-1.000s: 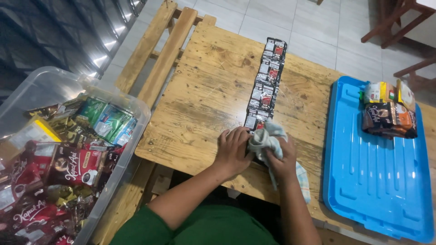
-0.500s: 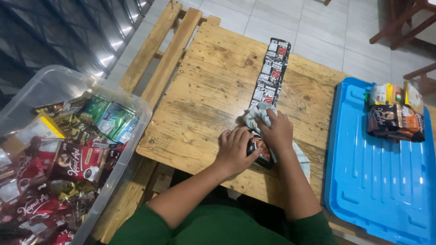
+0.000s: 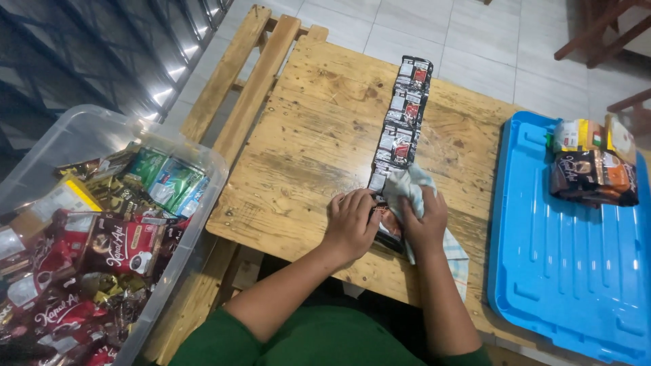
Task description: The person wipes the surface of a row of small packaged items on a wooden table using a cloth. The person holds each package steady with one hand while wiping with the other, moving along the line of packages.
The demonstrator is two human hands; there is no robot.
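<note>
The left hand [image 3: 351, 224] lies flat, fingers released, pinning the near end of a long black strip of joined sachets [image 3: 400, 122] to the pale wooden tabletop [image 3: 319, 129]. The right hand [image 3: 424, 224] grasps a crumpled pale checked cloth [image 3: 410, 183] pressed on that strip, whose long axis runs straight away from the person. Right of the strip lies a blue plastic tray [image 3: 563, 271]; left, a clear plastic bin [image 3: 88, 135] of packets.

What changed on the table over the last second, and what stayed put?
The right hand carried the cloth up the strip of dark sachets, away from the body, and now presses it on the strip's near part. The left hand stayed flat, holding the strip's near end down. The strip, the blue tray with its packets and the clear bin kept their places.
</note>
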